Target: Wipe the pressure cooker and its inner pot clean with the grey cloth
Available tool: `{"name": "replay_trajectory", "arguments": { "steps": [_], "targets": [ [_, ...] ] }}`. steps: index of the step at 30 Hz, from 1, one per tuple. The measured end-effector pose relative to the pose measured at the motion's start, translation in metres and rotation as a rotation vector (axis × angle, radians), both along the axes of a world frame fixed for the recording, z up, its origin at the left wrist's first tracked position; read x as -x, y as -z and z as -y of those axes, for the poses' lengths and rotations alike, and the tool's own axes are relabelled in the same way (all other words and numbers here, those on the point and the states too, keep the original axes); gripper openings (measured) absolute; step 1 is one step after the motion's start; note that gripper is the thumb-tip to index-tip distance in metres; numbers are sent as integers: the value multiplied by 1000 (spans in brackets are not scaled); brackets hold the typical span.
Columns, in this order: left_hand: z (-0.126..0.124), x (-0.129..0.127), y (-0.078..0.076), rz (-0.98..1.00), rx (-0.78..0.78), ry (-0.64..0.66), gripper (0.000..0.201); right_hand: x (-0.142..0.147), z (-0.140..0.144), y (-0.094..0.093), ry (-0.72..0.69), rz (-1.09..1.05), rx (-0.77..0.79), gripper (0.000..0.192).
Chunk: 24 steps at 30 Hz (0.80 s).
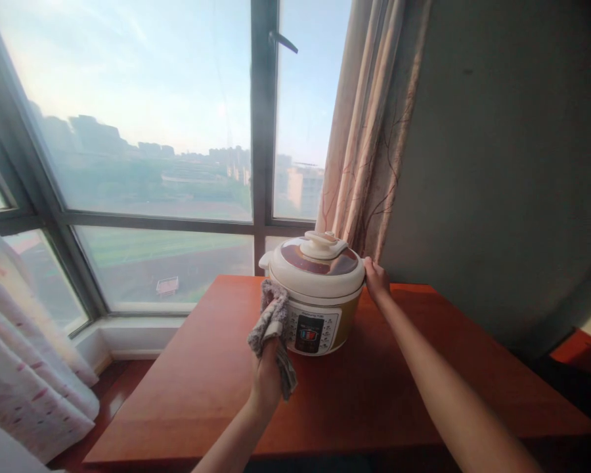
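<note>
Your left hand (266,378) is closed around a grey cloth (272,322), bunched in your fist and pressed against the front left side of a cream pressure cooker (318,292), just beside its control panel (312,330); a loose end of the cloth hangs down past your wrist. Your right hand (375,277) reaches across to the cooker's right side, fingers curled against the rim just under the lid (318,263), steadying it; how tightly it grips cannot be told from this angle. The cooker stands upright near the far edge of a reddish-brown wooden bench (374,387), its lid shut and the knob on top facing the window (142,144). A beige patterned curtain (369,131) hangs just behind the cooker, beside a grey wall (512,164). A second, pale curtain (24,355) falls at the lower left, well apart from the bench. Hazy buildings and a green field show through the glass.
</note>
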<state>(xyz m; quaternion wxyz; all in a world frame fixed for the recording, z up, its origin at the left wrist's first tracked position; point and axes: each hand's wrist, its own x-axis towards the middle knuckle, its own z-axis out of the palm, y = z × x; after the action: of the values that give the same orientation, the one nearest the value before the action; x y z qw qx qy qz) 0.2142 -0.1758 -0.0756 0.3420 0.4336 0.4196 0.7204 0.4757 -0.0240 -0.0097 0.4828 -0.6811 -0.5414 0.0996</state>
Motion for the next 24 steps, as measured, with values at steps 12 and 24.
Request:
{"name": "replay_trajectory", "arguments": {
  "steps": [12, 24],
  "targets": [
    [4, -4, 19, 156, 150, -7, 55, 0, -2, 1, -6, -18, -24, 67],
    [12, -12, 50, 408, 409, -66, 34, 2, 0, 1, -13, -41, -31, 63]
  ]
}}
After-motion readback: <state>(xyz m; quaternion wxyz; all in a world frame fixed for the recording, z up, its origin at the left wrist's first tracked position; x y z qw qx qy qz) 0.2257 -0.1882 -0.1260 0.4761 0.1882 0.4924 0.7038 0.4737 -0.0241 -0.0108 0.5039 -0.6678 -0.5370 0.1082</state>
